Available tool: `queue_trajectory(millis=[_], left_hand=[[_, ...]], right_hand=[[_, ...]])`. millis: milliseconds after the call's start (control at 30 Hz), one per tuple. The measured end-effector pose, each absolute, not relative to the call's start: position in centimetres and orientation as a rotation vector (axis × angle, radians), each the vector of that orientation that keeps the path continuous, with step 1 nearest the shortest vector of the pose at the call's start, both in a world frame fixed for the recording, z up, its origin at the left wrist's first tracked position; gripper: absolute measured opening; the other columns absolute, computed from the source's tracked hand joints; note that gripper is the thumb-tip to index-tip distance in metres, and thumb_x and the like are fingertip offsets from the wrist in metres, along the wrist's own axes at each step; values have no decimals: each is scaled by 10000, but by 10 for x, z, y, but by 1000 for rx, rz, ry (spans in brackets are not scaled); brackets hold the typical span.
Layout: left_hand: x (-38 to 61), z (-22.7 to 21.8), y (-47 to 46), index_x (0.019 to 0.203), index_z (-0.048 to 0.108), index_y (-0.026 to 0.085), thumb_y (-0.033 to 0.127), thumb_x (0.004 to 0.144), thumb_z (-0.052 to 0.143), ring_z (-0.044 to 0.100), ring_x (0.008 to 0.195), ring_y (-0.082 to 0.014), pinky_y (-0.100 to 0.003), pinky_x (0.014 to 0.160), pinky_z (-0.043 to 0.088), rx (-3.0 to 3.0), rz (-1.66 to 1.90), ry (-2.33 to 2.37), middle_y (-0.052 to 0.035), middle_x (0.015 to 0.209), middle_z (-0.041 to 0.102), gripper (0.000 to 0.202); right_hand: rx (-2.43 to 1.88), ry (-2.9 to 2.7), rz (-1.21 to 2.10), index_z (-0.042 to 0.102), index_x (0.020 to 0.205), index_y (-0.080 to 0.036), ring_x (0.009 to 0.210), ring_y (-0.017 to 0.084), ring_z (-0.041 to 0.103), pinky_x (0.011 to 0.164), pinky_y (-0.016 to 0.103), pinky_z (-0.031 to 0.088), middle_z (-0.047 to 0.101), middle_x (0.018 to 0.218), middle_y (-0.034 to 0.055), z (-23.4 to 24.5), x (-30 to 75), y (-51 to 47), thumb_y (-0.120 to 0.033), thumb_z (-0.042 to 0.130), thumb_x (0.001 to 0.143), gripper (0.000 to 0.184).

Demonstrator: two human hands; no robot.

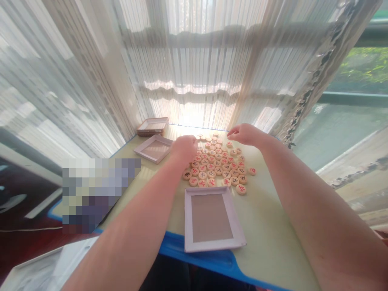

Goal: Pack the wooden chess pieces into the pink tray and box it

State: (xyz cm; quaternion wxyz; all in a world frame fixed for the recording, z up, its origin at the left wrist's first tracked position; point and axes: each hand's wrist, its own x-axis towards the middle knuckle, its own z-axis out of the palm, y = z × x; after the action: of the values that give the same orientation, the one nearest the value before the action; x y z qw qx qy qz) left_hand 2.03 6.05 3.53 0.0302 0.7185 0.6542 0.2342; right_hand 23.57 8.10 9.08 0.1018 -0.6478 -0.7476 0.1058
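Many round wooden Chinese chess pieces (211,166) with red or dark characters lie loosely on the pale tabletop. My left hand (185,147) is at the far left edge of them, its fingers curled in. What those fingers hold, if anything, is hidden from view. At the far right edge, my right hand (244,134) hovers with fingers bent and a little apart, and I see nothing between them. Just below its fingertips lies a red-marked piece (229,144). A shallow open box part (189,220) with a white rim stands in front of the pieces.
Another shallow box part (154,148) lies left of my left hand, with stacked shallow boxes (152,126) behind it. The table (269,210) has a blue edge (197,252) near me. Sheer curtains (194,60) hang behind it. A pixelated patch covers the left side.
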Motion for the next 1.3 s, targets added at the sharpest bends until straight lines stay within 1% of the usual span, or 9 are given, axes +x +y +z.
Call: queue_trajectory(millis=[167, 333, 433, 533, 633, 800, 1000, 1133, 1300], left_hand=[[-2, 67, 51, 935, 693, 205, 106, 751, 466, 617, 916, -207, -327, 814, 492, 2177, 742, 1873, -37, 965, 704, 309], [-27, 61, 45, 1028, 660, 165, 85, 813, 325, 621, 912, -157, -299, 882, 472, 2240, 1403, 1806, -38, 1003, 695, 406], [-36, 34, 48, 919, 702, 170, 85, 765, 387, 638, 872, -156, -275, 862, 481, 2345, 1123, 1657, -22, 904, 718, 360], [-41, 21, 54, 940, 708, 177, 85, 743, 400, 644, 870, -157, -269, 841, 492, 2282, 1047, 1643, -17, 915, 723, 376], [-44, 29, 56, 957, 708, 179, 65, 713, 389, 645, 821, -146, -256, 792, 506, 2208, 1075, 1635, -9, 893, 726, 417], [-47, 47, 51, 805, 732, 196, 59, 647, 431, 649, 826, -173, -271, 788, 510, 2176, 897, 1785, -1, 823, 732, 367], [-41, 44, 44, 937, 723, 213, 90, 697, 455, 637, 900, -201, -313, 872, 484, 2310, 797, 1899, -14, 938, 724, 380], [-30, 37, 41, 1015, 699, 189, 152, 761, 452, 623, 939, -196, -303, 892, 468, 2491, 775, 1706, -40, 1030, 700, 356], [-20, 30, 41, 937, 711, 204, 268, 803, 467, 621, 907, -212, -305, 834, 473, 2638, 581, 1554, -45, 935, 707, 286]], right_hand=[[-1766, -2224, 342, 712, 991, -214, 861, 208, 613, 733, 324, 486, 678, 1040, 63, 111, 232, 73, -339, 606, 763, 281], [-1602, -2172, 396, 712, 992, -249, 890, 218, 606, 733, 339, 491, 667, 1072, 69, 128, 230, 60, -397, 601, 784, 278], [-1613, -2215, 406, 709, 1003, -259, 892, 216, 606, 722, 337, 494, 664, 1075, 64, 127, 226, 58, -402, 595, 789, 281], [-1688, -2268, 399, 704, 1014, -249, 855, 202, 611, 696, 321, 495, 666, 1061, 57, 121, 220, 60, -401, 599, 782, 296], [-1747, -2326, 387, 701, 1018, -239, 835, 198, 615, 688, 314, 490, 665, 1066, 56, 112, 214, 63, -391, 609, 768, 306], [-1716, -2454, 421, 696, 1028, -268, 896, 213, 611, 722, 327, 489, 660, 1094, 40, 104, 205, 66, -394, 605, 761, 309], [-1731, -2462, 419, 688, 1046, -273, 875, 206, 618, 724, 326, 486, 670, 1078, 37, 105, 209, 69, -414, 598, 774, 320], [-1736, -2450, 438, 674, 1067, -287, 858, 199, 624, 742, 328, 481, 672, 1058, 31, 106, 213, 69, -441, 585, 790, 329], [-1769, -2485, 458, 674, 1061, -306, 919, 215, 619, 778, 336, 479, 659, 1101, 30, 107, 216, 67, -456, 600, 781, 327]])
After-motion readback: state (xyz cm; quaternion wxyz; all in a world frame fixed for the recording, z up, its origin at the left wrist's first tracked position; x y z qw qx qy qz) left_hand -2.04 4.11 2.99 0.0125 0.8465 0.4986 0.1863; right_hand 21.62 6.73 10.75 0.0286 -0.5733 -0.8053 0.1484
